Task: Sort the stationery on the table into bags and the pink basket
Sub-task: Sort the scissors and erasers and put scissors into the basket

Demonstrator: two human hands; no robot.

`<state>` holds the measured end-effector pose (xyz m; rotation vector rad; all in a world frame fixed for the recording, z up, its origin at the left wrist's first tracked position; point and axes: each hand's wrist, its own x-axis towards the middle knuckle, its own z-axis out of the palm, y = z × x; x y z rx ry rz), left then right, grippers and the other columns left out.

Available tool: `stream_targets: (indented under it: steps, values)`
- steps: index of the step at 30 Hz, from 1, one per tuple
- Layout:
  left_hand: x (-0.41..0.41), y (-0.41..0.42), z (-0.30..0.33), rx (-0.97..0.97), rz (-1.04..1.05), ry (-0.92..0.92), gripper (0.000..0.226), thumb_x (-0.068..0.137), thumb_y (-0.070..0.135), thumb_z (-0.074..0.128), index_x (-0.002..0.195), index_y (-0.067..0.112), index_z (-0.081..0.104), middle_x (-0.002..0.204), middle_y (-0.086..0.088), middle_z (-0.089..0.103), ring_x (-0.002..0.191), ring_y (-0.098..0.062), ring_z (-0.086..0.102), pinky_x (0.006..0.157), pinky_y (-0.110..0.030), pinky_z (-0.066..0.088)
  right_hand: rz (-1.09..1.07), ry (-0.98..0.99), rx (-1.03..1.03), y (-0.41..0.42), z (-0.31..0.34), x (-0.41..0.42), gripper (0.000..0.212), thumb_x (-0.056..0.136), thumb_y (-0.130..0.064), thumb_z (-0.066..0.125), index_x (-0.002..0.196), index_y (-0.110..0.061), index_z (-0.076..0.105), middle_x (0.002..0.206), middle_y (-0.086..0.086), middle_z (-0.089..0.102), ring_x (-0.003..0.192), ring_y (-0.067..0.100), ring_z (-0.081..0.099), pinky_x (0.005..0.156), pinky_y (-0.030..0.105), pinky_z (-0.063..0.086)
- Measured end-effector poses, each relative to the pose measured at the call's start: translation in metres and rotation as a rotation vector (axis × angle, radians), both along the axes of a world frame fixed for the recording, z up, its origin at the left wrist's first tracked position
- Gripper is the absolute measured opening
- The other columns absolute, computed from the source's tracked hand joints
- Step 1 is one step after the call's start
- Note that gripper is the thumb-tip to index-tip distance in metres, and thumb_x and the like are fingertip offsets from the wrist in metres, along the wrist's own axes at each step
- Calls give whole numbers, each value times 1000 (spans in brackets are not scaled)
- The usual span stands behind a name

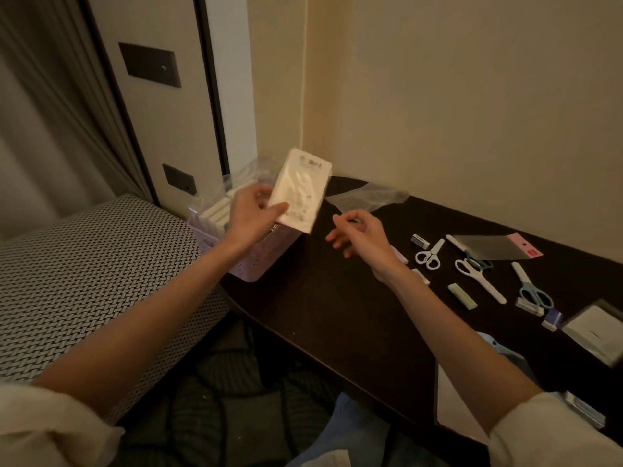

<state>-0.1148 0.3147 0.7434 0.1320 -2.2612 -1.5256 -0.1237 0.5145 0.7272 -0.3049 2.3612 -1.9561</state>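
Observation:
My left hand (251,214) grips a white flat packet in a clear bag (301,190), held tilted above the pink basket (251,262) at the table's left end. The basket holds more white packs inside clear plastic (219,207). My right hand (359,239) hovers over the dark table (337,315) just right of the packet, fingers loosely curled, with something small and dark at the fingertips that I cannot make out. Several pairs of scissors lie to the right: a small white pair (429,254), a long white pair (478,279) and a blue-handled pair (532,288).
An empty clear bag (367,196) lies by the wall; another with a pink header (499,247) is further right. Erasers (462,295) and small staple boxes (553,320) are scattered near the scissors. White packs (596,333) sit at the right edge. A woven seat (84,281) is left.

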Motion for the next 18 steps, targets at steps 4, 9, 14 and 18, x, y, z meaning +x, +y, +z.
stream_targets:
  steps: [4,9,14,18]
  values:
    - [-22,-26,19,-307,105,55,26,85,9,69,108,3,60,117,-13,65,98,-22,65,53,-14,48,16,-3,136,-23,4,-18,18,95,-16,56,111,-8,52,87,5,68,73,9,64,58,21,50]
    - [-35,-44,18,-887,8,131,30,88,13,61,117,5,57,105,-14,68,91,-28,65,57,-20,42,16,-19,239,-43,-3,-33,21,92,-14,60,110,-7,52,97,12,68,86,17,64,65,27,52]
    - [-46,-35,-13,-1333,-137,144,17,92,13,54,108,9,58,101,-12,65,85,-25,59,71,-36,50,16,-2,281,-50,-16,-40,16,91,-15,62,104,-12,52,97,14,68,91,23,67,63,27,52]
    - [-58,-40,-21,-1508,-155,171,23,89,7,58,112,7,60,112,-15,58,92,-27,59,72,-38,53,11,23,320,-48,-22,-42,14,90,-16,63,98,-17,52,95,11,68,89,21,66,71,34,54]
